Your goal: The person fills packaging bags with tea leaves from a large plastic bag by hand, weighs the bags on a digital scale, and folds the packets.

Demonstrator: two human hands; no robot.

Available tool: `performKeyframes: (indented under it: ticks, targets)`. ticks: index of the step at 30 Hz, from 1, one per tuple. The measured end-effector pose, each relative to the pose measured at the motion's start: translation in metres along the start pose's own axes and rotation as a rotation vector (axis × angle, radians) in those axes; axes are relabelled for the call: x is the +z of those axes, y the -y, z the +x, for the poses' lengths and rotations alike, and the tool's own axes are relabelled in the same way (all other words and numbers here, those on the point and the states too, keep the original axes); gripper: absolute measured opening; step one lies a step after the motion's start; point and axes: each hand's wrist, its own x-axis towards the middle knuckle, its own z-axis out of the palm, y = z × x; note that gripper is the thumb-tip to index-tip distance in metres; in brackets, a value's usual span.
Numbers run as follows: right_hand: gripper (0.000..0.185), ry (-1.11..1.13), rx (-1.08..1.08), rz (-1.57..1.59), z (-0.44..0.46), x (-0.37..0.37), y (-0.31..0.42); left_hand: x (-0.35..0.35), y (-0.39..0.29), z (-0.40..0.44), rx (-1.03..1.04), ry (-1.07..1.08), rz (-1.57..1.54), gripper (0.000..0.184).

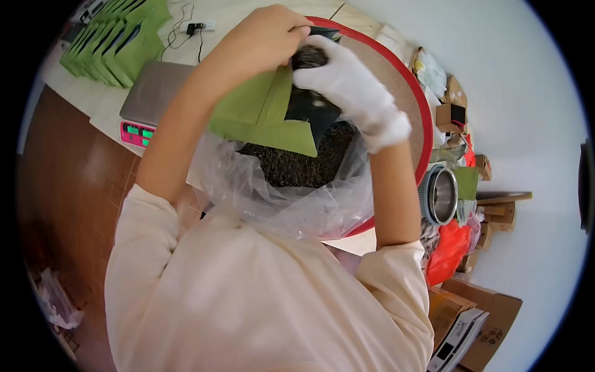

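Observation:
My left hand (pixel 273 40), bare, grips a green pouch (pixel 251 102) by its upper edge. The pouch is tilted, with its dark inner side showing. My right hand (pixel 350 84) wears a white glove and closes round a clump of dark dried tea leaves (pixel 310 57), right at the pouch's mouth. Below both hands a clear plastic bag (pixel 232 180) lies open, with a heap of loose tea leaves (pixel 294 167) in it. The pouch covers part of that heap.
A round tray with a red rim (pixel 426 118) surrounds the plastic bag. At left is a scale (pixel 155 93) with a lit green display. Several green pouches (pixel 118 46) stand behind it, near a power strip (pixel 201 26). Along the wall sit a metal bowl (pixel 444 195) and cardboard boxes (pixel 496 322).

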Motion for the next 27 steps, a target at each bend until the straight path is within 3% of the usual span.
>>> performKeyframes:
  ticks: [3, 5, 6, 9, 10, 12, 13, 15, 17, 19, 20, 21, 23, 25, 26, 27]
  targets:
    - [0.056, -0.012, -0.213, -0.034, 0.026, 0.016, -0.034, -0.004, -0.004, -0.005, -0.022, -0.049, -0.008, 0.03]
    - [0.059, -0.047, -0.279, -0.254, 0.025, 0.021, -0.048, -0.007, -0.002, -0.008, -0.034, -0.078, -0.018, 0.031]
    - [0.049, -0.155, -0.354, -0.463, 0.015, 0.023, -0.047, -0.008, 0.002, -0.009, -0.042, -0.071, -0.04, 0.031]
    - [0.035, -0.306, -0.525, -0.452, -0.016, 0.016, -0.033, -0.016, 0.004, -0.015, -0.09, -0.037, -0.04, 0.034]
    - [0.035, -0.306, -0.512, -0.447, -0.035, 0.016, -0.022, -0.019, 0.013, -0.014, -0.069, -0.02, -0.063, 0.035]
    - [0.019, -0.496, -0.205, 0.034, -0.072, 0.018, -0.004, -0.022, 0.023, -0.016, -0.097, -0.05, -0.105, 0.033]
    - [0.019, -0.495, -0.187, 0.036, -0.083, 0.02, -0.014, -0.023, 0.025, -0.017, -0.123, -0.092, -0.142, 0.032]
    - [0.018, -0.391, -0.322, 0.156, -0.1, 0.028, -0.048, -0.031, 0.013, -0.024, -0.163, -0.108, -0.162, 0.03]
    - [0.017, -0.157, -0.214, -0.254, -0.092, 0.038, -0.076, -0.038, 0.001, -0.029, -0.202, -0.169, -0.179, 0.027]
    - [0.02, -0.137, -0.131, -0.541, -0.074, 0.059, -0.128, -0.044, 0.036, -0.025, -0.191, -0.136, -0.151, 0.028]
    - [0.034, -0.05, -0.045, -0.731, -0.061, 0.068, -0.151, -0.044, 0.043, -0.025, -0.187, -0.218, -0.137, 0.032]
    - [0.034, -0.058, -0.041, -0.729, -0.054, 0.078, -0.162, -0.044, 0.049, -0.024, -0.182, -0.307, -0.122, 0.038]
    - [0.053, -0.025, -0.234, -0.719, -0.037, 0.1, -0.172, -0.046, 0.054, -0.024, -0.189, -0.274, -0.127, 0.041]
    - [0.068, 0.043, -0.262, -0.824, -0.032, 0.121, -0.166, -0.042, 0.054, -0.026, -0.212, -0.312, -0.14, 0.042]
    - [0.068, 0.182, -0.242, -0.989, -0.025, 0.132, -0.172, -0.041, 0.052, -0.027, -0.217, -0.311, -0.135, 0.042]
    - [0.068, 0.183, -0.242, -0.984, -0.024, 0.137, -0.171, -0.041, 0.049, -0.028, -0.203, -0.31, -0.145, 0.043]
